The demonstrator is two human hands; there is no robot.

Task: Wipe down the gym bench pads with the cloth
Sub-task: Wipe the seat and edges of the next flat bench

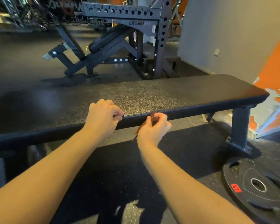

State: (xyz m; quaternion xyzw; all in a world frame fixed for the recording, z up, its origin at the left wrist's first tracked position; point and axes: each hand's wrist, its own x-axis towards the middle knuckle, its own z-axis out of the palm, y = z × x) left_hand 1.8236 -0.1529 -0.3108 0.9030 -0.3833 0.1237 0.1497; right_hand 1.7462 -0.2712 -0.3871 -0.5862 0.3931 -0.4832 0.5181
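The 2 hands work the near edge of the bench pad (168, 94): the right hand (153, 128) grips the bunched cloth (153, 118) against its front face, apparently to wipe it, while just beside it the left hand (103, 117), fingers curled, pinches a small dark item (122, 116) (identity unclear).

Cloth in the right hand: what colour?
Reddish-brown cloth, bunched in the right hand at the bench pad's front edge. Head view shows it best.

Black flat bench pad (168, 94), brown cloth (153, 118) bunched against near edge
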